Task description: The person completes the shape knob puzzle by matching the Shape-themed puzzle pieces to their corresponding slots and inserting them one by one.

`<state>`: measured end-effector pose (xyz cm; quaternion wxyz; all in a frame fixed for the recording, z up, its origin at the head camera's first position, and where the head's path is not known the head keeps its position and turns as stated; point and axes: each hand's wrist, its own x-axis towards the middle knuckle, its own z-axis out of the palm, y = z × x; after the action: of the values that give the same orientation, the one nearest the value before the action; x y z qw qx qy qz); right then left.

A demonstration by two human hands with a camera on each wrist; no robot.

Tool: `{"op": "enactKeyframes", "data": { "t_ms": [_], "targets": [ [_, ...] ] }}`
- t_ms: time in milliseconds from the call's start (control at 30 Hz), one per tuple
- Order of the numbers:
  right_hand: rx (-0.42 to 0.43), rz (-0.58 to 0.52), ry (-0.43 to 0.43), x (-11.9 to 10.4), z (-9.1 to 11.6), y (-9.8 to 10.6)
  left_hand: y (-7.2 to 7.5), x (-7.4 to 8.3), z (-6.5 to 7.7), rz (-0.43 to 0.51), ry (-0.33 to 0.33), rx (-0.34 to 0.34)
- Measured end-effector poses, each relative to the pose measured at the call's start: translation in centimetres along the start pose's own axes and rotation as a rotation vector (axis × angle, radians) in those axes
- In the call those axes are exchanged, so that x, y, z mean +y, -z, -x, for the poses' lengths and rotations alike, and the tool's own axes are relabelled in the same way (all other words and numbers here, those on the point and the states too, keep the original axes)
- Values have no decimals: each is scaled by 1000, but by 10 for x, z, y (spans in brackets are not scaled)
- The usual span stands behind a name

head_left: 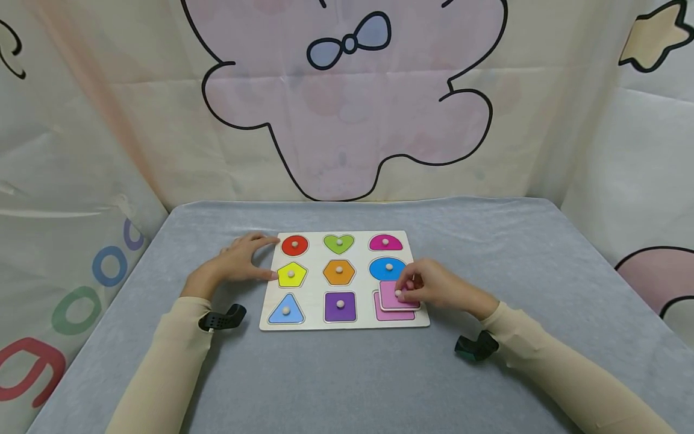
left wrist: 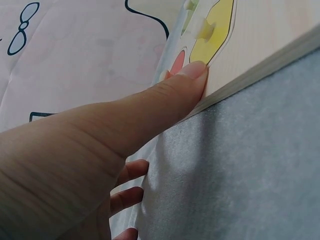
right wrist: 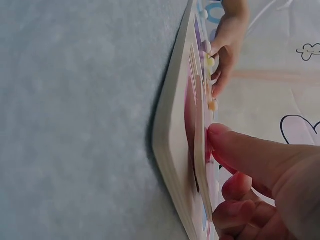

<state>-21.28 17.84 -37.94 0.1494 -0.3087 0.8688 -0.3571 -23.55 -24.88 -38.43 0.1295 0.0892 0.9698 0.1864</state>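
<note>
A wooden peg puzzle board (head_left: 313, 301) lies flat on the cloth. My right hand (head_left: 441, 288) pinches the small white knob of a pink rectangle piece (head_left: 387, 293). That piece sits over the pink rectangular recess (head_left: 389, 315) at the board's near right corner, shifted up from it and overlapping the blue oval's (head_left: 379, 268) lower edge. In the right wrist view the piece (right wrist: 199, 135) stands slightly off the board. My left hand (head_left: 235, 259) touches the board's left edge with fingers extended, its thumb (left wrist: 175, 92) resting beside the yellow pentagon (left wrist: 212, 37).
Several other knobbed shapes sit in the board, among them a red circle (head_left: 289, 247), an orange hexagon (head_left: 332, 275), a purple square (head_left: 332, 312) and a blue triangle (head_left: 286, 304). Grey cloth (head_left: 347, 380) covers the table. A printed curtain (head_left: 347, 102) hangs behind it.
</note>
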Motion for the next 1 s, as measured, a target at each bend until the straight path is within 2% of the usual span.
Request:
{"op": "enactKeyframes", "data": {
  "t_ms": [1000],
  "targets": [
    [-45,4,18,-7,1,-12,-1,-1,-2,1,3,1]
  ]
}}
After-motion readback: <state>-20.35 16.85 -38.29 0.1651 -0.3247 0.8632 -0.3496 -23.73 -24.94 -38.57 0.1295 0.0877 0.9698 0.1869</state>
